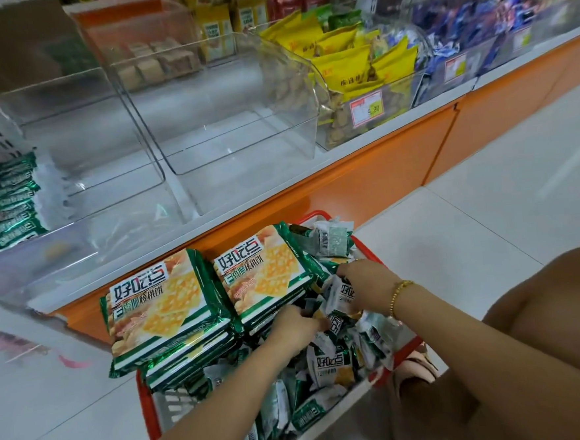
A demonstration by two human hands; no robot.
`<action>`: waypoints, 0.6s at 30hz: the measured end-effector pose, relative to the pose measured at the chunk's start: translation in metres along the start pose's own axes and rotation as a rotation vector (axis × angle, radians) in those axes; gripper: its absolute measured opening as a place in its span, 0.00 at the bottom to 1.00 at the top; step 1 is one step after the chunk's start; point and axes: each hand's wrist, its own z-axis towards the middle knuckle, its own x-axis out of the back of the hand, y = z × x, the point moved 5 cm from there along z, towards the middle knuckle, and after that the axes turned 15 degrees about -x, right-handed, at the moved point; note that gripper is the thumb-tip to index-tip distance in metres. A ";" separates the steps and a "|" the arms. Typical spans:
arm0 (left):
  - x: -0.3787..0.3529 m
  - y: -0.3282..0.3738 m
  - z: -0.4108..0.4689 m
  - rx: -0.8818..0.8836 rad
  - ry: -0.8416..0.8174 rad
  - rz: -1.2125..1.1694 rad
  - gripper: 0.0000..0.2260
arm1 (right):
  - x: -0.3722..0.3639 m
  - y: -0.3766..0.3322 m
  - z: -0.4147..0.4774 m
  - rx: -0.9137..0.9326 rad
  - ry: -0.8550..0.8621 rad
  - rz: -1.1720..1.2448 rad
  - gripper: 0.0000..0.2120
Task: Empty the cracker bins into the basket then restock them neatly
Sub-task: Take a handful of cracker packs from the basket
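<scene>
In the red basket [147,410] of cracker packs [160,297], our right hand [365,280] pinches a small packet [342,297]; our left hand [294,327] has its grip hidden. Beyond them leftward, a clear bin [59,236] holds green packs [14,201].

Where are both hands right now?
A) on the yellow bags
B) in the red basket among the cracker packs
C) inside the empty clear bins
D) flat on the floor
B: the left hand and right hand are both down in the basket among the packs, the right gripping one; neither reaches the bins above.
</scene>
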 end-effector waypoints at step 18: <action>0.056 0.001 -0.092 0.046 0.206 -0.658 0.21 | 0.108 -0.019 -0.064 0.379 -0.265 0.839 0.16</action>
